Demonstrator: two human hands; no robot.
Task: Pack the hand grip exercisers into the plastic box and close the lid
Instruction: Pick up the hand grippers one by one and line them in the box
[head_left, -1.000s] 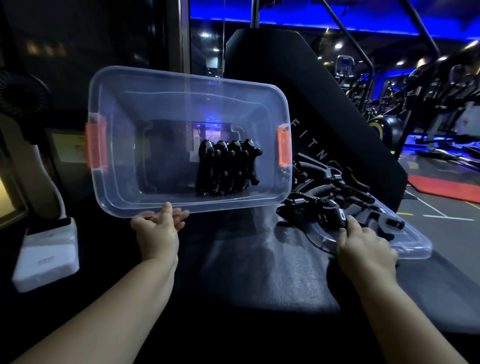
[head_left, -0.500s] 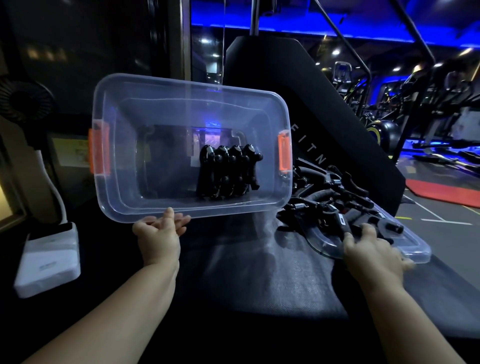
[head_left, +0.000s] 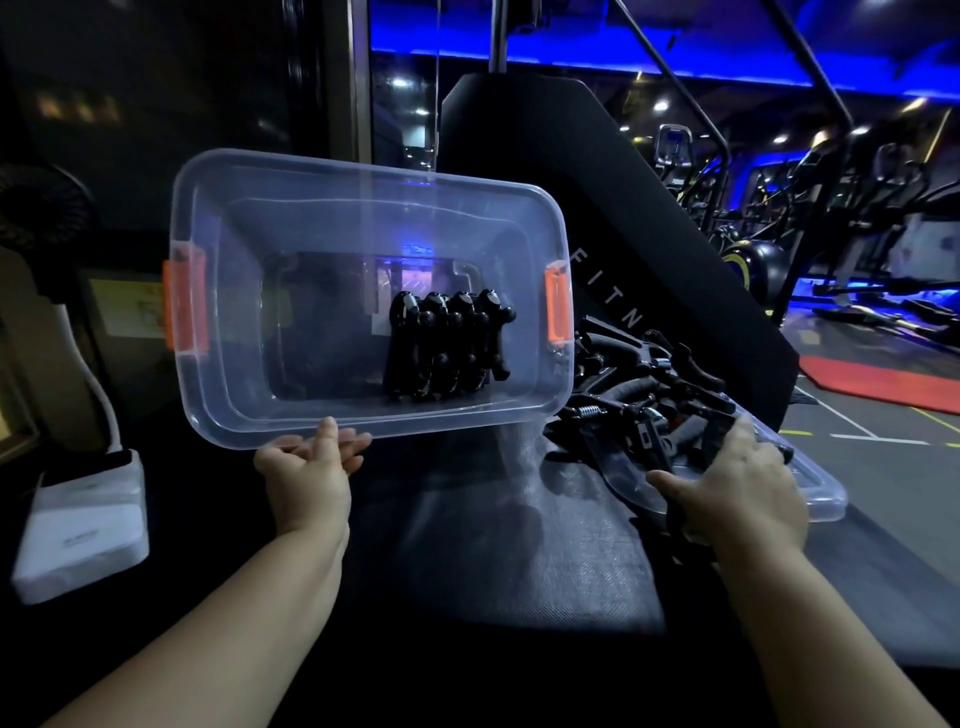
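Grey woven mat (head_left: 519, 545) underneath, dim gym with blue-lit machines (head_left: 831, 208) behind. Holds the plastic box (head_left: 311, 234) tipped up by its lower rim, left hand (head_left: 306, 473) fingers curled on that edge; four hand grip exercisers (head_left: 447, 348) inside. Lays right hand (head_left: 737, 488), fingers spread, over loose exercisers (head_left: 649, 384) heaped on the lid (head_left: 821, 493); grasp unclear.

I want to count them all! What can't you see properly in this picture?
- Head view: hand grip exercisers piled on the lid beside the plastic box: dark, tangled, uncountable.
- The right hand covers what its fingers touch.
- Black pad lettering: its end is hidden behind the pile.
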